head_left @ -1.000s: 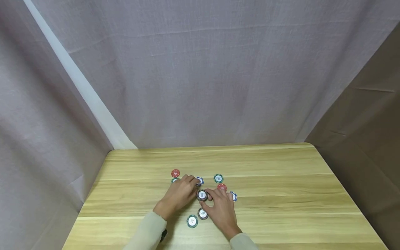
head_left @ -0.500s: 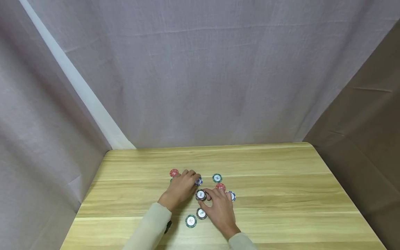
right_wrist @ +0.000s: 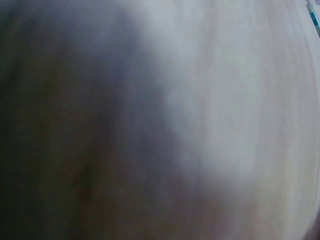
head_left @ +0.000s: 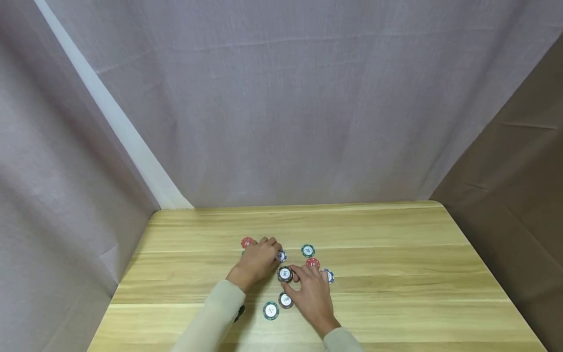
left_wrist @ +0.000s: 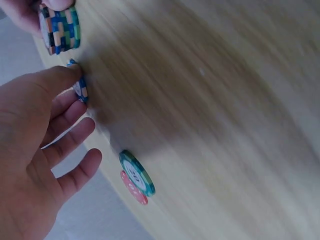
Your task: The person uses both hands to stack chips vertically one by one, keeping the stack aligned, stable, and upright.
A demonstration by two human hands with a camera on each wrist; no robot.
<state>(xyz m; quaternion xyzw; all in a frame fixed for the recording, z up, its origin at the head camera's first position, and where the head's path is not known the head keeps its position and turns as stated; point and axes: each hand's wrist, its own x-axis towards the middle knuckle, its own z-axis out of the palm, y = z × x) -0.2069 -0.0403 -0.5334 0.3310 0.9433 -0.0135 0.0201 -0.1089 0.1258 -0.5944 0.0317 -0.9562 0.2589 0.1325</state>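
In the head view my left hand (head_left: 257, 259) is at a blue poker chip (head_left: 282, 256) on the table. The left wrist view has the thumb and a finger pinching that blue chip (left_wrist: 81, 91), its other fingers spread loosely. My right hand (head_left: 313, 297) grips a short stack of poker chips (head_left: 285, 274) between thumb and fingers, with a black 100 chip on top. From the side, the stack (left_wrist: 61, 32) has blue and green layers under the black. The right wrist view is mostly blurred table, and the right hand's hold is not visible there.
Below the stack lie a black chip (head_left: 286, 300) and a green chip (head_left: 270, 310). Right of it are a green chip (head_left: 308, 251), a red chip (head_left: 313, 262) and a partly hidden blue chip (head_left: 330, 276). Left are a red chip (head_left: 247, 242) and an overlapping green chip (left_wrist: 137, 173).
My left hand has shifted slightly toward the table's far side, its wrist swinging right, and stays at the blue chip. The right hand and the stack look still.
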